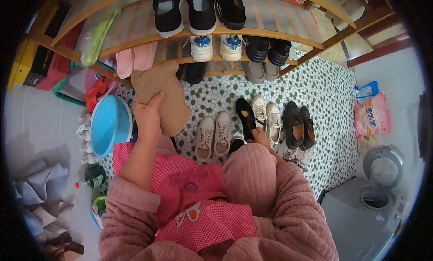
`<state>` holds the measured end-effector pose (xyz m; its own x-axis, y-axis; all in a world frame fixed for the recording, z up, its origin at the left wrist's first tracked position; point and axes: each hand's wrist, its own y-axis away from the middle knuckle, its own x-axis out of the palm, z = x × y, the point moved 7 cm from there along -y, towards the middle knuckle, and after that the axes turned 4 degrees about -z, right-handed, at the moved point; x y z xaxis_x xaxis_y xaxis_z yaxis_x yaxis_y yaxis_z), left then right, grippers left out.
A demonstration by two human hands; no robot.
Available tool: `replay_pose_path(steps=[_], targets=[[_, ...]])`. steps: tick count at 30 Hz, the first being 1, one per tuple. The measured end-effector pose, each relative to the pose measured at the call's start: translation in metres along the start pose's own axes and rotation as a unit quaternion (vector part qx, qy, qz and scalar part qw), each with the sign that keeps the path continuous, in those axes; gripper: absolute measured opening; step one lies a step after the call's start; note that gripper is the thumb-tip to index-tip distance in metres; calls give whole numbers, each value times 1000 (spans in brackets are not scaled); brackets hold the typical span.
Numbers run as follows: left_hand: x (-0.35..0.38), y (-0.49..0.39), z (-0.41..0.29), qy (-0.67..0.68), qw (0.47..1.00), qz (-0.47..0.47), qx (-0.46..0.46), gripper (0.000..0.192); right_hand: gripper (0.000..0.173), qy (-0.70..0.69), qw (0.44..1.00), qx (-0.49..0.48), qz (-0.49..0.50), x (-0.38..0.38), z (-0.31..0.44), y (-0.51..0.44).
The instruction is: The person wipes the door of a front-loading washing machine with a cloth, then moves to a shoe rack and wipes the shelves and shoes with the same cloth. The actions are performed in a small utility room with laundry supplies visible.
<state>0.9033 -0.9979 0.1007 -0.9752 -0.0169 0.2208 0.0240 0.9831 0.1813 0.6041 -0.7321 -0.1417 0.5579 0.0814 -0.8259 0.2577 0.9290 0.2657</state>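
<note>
My left hand (147, 116) grips a brown cloth (171, 107), which it holds up in front of the shoe rack. Low by my right knee, my right hand (261, 138) has hold of the heel end of a black slip-on shoe (244, 113). A second dark shoe (236, 144) shows partly, the rest hidden behind the knee. To the left stands a pair of off-white lace-up sneakers (213, 134). Just right of the held shoe is another white sneaker pair (266, 112), and beyond that a pair of black leather shoes (297, 125).
A wooden shoe rack (284, 37) with several pairs spans the far side. At left, a blue basin (107, 125) leans beside white bottles (88, 147). A pink detergent bag (373, 115) and a washing machine (351, 220) are at right. Pebble-patterned tile (328, 102) covers the floor.
</note>
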Motion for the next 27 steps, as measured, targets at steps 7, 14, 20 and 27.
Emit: replay_pose_path(steps=[7,14,20,27], targets=[[6,2,-5,-8,1000,-9,-14,34,40,-6,996,-55,72,24,-18,-14],[4,1,-6,18,1000,2,13,35,36,-77,927,-173,-323,-230,136,-107],[-2,-3,-7,29,1000,-6,5,34,62,18,891,-248,-381,-320,255,-185],[-9,-6,-13,33,999,-17,35,33,44,136,936,-157,-286,-316,251,-230]])
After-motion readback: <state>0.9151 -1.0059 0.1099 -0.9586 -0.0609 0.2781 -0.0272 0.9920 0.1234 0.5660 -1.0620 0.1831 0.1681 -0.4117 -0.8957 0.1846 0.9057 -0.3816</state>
